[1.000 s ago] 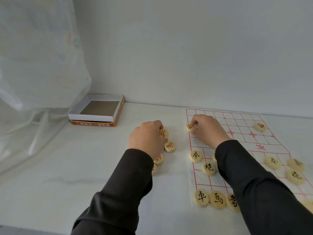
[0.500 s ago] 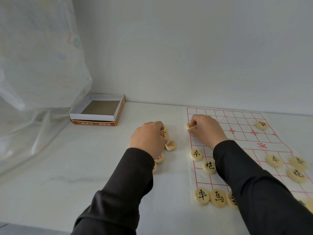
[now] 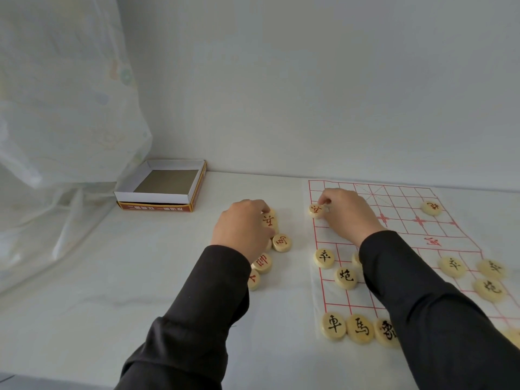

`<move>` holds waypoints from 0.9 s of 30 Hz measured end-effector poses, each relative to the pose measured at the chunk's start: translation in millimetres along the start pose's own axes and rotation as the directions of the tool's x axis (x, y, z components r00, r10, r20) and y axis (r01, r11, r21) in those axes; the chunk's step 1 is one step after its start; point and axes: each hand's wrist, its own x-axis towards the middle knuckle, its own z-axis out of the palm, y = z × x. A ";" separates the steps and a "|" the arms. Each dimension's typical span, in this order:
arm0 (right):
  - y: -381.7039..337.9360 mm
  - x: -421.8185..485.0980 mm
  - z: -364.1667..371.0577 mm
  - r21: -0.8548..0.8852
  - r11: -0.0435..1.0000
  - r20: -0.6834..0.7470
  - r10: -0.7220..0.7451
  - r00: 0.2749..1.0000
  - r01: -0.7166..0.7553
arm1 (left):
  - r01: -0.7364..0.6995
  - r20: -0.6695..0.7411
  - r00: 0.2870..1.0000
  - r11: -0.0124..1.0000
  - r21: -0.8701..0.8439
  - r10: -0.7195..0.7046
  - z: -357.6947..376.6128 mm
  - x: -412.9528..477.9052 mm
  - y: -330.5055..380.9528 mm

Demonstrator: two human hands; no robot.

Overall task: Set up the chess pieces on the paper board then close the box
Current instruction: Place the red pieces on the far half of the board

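We have a single view, worn on the head. It faces forward and down over the table (image 3: 126,277) toward the wall (image 3: 309,94) behind its far edge. It sits near enough that two sleeves (image 3: 202,305) cross the near edge. The box (image 3: 160,190) shows far left, the board (image 3: 399,209) right.

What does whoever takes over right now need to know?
Left hand: fingers curled on a red piece at the pile of loose reds, left of the board.
Right hand: pinches a second red piece at the board's far left edge.
Done: black pieces stand on the near half, and a lone red sits far right.
Left: place both held pieces and the pile, then close the box, which is open at far left.
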 end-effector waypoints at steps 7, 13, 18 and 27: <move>-23.4 -8.4 -33.8 0.576 0.801 0.188 0.064 0.980 -0.163 | -0.078 -0.101 0.993 0.989 -0.127 0.065 -4.5 -3.0 4.0; -38.4 -14.9 -38.5 0.631 0.711 0.490 -0.055 0.870 -0.310 | -0.117 -0.080 0.991 0.978 -0.171 0.105 -4.7 -5.5 9.7; -38.2 -13.8 -36.9 0.650 0.668 0.526 -0.051 0.849 -0.362 | -0.141 -0.073 0.989 0.973 -0.181 0.129 -4.3 -5.3 11.1; -32.2 -11.6 -36.7 0.664 0.577 0.578 0.007 0.816 -0.475 | -0.184 -0.041 0.983 0.975 -0.123 0.180 -0.5 -5.0 12.8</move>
